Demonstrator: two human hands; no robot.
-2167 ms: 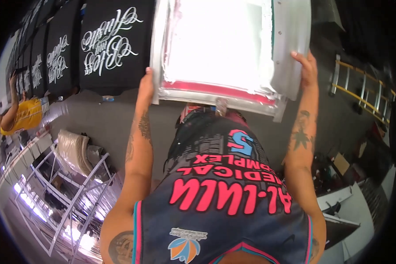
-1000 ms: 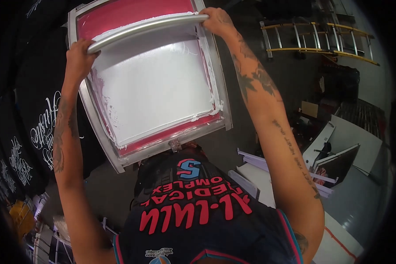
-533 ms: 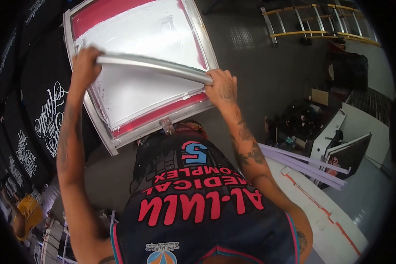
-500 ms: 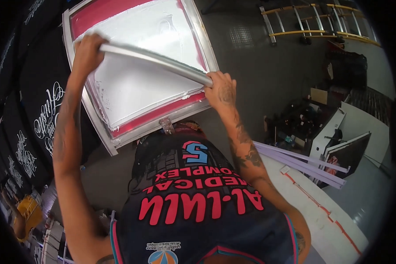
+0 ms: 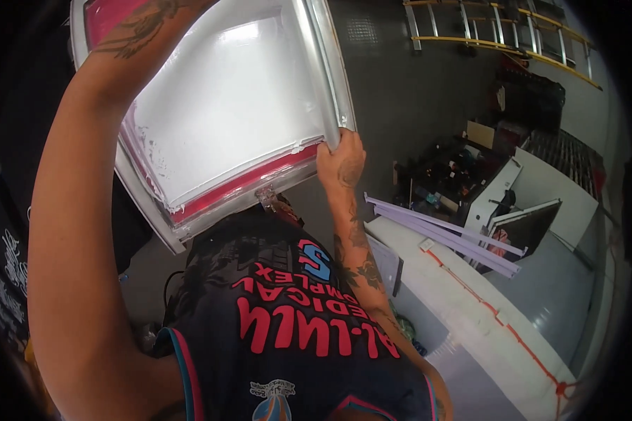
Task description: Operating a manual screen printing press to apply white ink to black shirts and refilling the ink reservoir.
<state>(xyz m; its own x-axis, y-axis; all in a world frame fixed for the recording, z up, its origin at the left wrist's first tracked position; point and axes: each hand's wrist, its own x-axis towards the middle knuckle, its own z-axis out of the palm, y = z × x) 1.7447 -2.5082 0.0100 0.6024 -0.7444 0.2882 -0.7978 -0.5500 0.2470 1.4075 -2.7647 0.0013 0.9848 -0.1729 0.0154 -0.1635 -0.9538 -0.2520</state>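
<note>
Head feed, one moment logged. Watching remotely, I find the right hand point(image 5: 341, 161) at the near right corner of a rectangular silver metal screen frame point(image 5: 221, 210). Right grip: fingers curled around the near end of a long, smooth silver metal bar point(image 5: 321, 84). Left grip: I cannot tell; that hand lies past the top of my view, and only the bare left forearm point(image 5: 95, 161) shows, reaching over the frame's far left part.

Key relation: from the right grip the bar points away from the body, toward the frame's far right corner. Its long axis runs roughly parallel to the frame's right edge and just inside it, tilting slightly left with distance. The far end is cut off, so I cannot confirm whether the left hand has it. For the visible length the right hand is the nearer one, and it is in contact.

Bar relative to grip: directly ahead of the fist, near end inside it. Left of the bar, a smooth white layer point(image 5: 225, 91) covers most of the frame's inside. A flat magenta strip point(image 5: 253, 181) separates that layer from the frame's near edge.
</note>
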